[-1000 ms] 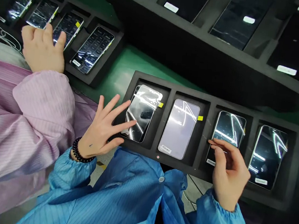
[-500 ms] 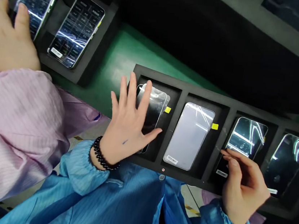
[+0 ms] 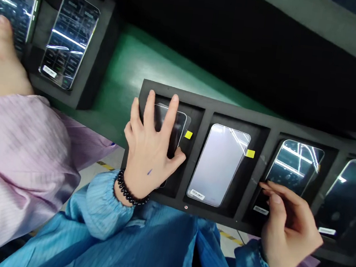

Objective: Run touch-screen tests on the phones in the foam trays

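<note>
My left hand (image 3: 153,148) lies spread over the leftmost phone (image 3: 178,129) in a black foam tray (image 3: 195,153). Its thumb is bent beside that phone's right edge, and the palm covers the phone's lower part. A clear film shows around the phone's top, with a yellow tab (image 3: 188,135) at the side. My right hand (image 3: 290,225) is curled over the lower part of a dark, glossy phone (image 3: 298,161), thumb and fingers drawn together. Whatever they pinch, if anything, is hidden. Between my hands sits a phone with a lit white screen (image 3: 219,164).
Another dark phone (image 3: 346,193) lies in the tray's right compartment. At left a co-worker's hand (image 3: 2,60), with a pink sleeve (image 3: 24,145), reaches over a second tray (image 3: 92,66). That tray holds phones showing a grid screen (image 3: 69,38). Green table surface (image 3: 125,57) shows between the trays.
The view has shifted, so the co-worker's tray sits further left. My left hand's fingers have drawn in slightly and its thumb has bent. My right hand stays at the same phone.
</note>
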Action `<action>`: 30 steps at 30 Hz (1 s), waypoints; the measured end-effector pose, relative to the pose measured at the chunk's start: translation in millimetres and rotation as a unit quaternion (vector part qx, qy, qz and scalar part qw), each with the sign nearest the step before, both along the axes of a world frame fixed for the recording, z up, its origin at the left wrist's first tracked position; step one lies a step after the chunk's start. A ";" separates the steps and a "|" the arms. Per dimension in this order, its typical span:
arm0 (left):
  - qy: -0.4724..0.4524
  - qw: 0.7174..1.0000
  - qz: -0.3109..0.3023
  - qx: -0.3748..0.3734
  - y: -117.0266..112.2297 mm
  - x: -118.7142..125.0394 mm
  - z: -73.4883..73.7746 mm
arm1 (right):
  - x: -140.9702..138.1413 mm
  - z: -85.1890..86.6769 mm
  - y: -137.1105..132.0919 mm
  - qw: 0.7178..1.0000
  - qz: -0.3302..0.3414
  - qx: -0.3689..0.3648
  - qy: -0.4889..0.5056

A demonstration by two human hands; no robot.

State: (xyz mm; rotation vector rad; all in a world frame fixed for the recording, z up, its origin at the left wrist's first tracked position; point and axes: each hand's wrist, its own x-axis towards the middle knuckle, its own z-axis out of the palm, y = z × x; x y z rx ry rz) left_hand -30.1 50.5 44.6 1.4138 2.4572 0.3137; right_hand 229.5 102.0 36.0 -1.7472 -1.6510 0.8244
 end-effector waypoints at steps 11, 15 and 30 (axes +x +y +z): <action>-0.024 0.999 -0.024 0.035 -4.1 -16.2 6.3 | -2.1 1.3 0.2 1.000 -0.010 -0.004 -0.008; -0.077 0.991 -0.079 0.082 -22.9 -41.7 13.5 | -1.6 2.7 1.0 1.000 -0.001 -0.006 -0.018; -0.016 0.988 -0.006 0.152 -26.9 -58.9 -8.2 | -0.2 -1.0 1.8 1.000 0.006 0.018 -0.006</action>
